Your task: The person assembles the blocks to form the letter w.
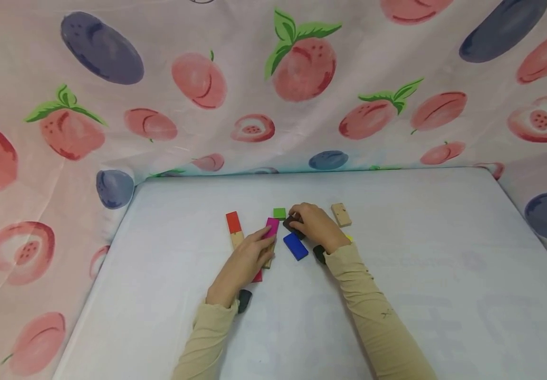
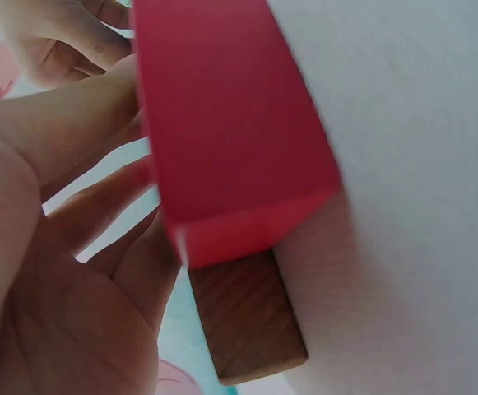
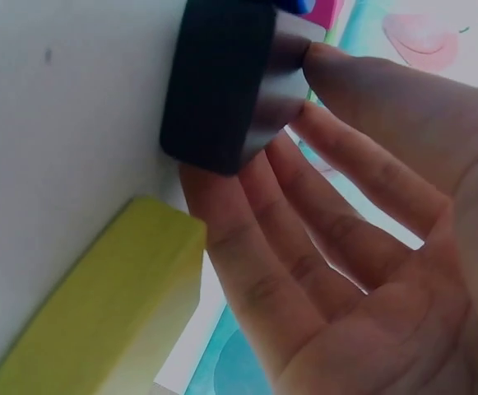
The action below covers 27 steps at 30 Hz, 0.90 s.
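Right grip [image 1: 318, 226]: bent round the dark block, thumb on one side and fingers on the other, the gap no wider than the block.
Dark block [image 3: 220, 82]: in the right grip, between its thumb and fingertips.
Left grip [image 1: 245, 255]: fingers loosely bent, thumb set apart from them; the contact is partly hidden, so I cannot tell whether it pinches anything.
Magenta block [image 1: 272, 226]: at the left grip's fingertips, extending beyond them.
Wooden block [image 1: 267, 264]: partly under the left grip's thumb, its near end poking out.
Crimson block [image 1: 257, 277]: just beside the left grip on its right, on the wrist side, partly covered by the hand.
Orange-red block [image 1: 232, 222]: beyond the left grip and a little to its left, end to end with a tan block [image 1: 237, 239].
Green block [image 1: 279, 213]: just left of the right grip's fingertips, slightly beyond them.
Blue block [image 1: 295, 246]: just nearer the person than the right grip, between the two hands.
Pale block [image 1: 341, 214]: to the right of the right grip, near it and apart.
Yellow block [image 3: 115, 304]: beside the right grip's wrist, mostly hidden from the head view.
Bench [image 1: 420, 306]: white-covered, under both grips.
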Each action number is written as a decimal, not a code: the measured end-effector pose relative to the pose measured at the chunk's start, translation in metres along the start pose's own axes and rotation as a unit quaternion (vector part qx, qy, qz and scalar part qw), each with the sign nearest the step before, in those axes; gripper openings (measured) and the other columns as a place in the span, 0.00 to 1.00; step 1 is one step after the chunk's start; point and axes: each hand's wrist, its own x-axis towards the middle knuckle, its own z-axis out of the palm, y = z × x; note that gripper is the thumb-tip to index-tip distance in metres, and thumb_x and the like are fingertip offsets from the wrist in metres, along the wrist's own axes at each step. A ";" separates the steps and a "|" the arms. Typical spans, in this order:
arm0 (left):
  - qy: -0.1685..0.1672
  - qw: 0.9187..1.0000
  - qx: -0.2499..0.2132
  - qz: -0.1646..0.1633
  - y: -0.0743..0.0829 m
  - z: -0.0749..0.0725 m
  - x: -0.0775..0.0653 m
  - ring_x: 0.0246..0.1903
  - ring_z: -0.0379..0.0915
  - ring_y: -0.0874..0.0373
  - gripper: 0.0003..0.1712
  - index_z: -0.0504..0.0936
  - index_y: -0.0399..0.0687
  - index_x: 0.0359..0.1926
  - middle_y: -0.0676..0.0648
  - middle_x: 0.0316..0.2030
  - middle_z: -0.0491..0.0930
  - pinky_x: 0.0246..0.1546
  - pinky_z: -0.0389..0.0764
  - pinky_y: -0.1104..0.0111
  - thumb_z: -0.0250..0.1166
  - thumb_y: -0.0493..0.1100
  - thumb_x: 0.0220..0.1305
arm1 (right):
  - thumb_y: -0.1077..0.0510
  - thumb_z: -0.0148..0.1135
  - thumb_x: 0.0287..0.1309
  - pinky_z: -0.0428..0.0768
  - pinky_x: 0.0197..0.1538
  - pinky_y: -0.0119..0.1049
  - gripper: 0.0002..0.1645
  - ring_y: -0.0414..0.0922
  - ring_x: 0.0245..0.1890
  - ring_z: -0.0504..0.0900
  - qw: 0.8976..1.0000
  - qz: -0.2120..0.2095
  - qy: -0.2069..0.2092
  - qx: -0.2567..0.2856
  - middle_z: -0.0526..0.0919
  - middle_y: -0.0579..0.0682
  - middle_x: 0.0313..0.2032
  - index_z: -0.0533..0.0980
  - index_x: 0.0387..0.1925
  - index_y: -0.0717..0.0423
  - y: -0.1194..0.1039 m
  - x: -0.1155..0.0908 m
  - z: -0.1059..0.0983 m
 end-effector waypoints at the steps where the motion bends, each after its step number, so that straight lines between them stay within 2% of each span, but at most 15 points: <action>1: 0.000 1.000 0.000 0.000 0.000 0.000 0.000 0.69 0.64 0.47 0.28 0.75 0.43 0.66 0.44 0.72 0.65 0.66 0.71 0.56 0.67 0.42 0.66 | 0.60 0.62 0.67 0.83 0.49 0.43 0.16 0.51 0.45 0.83 1.000 0.001 0.001 0.004 0.85 0.59 0.44 0.78 0.53 0.63 0.000 0.000 0.000; 19: 0.003 1.000 -0.009 0.006 0.000 -0.002 0.001 0.68 0.65 0.46 0.27 0.76 0.42 0.65 0.43 0.71 0.66 0.66 0.71 0.56 0.67 0.42 0.66 | 0.59 0.64 0.66 0.83 0.47 0.43 0.15 0.50 0.42 0.82 0.999 0.014 0.014 0.040 0.84 0.58 0.42 0.79 0.50 0.62 0.001 -0.001 0.002; 27: -0.007 1.000 -0.012 -0.003 0.001 -0.002 0.001 0.69 0.64 0.47 0.28 0.75 0.43 0.66 0.44 0.72 0.65 0.67 0.70 0.56 0.67 0.42 0.66 | 0.58 0.65 0.65 0.83 0.45 0.41 0.14 0.49 0.40 0.83 0.997 0.024 0.027 0.064 0.85 0.57 0.40 0.80 0.48 0.62 0.001 0.001 0.006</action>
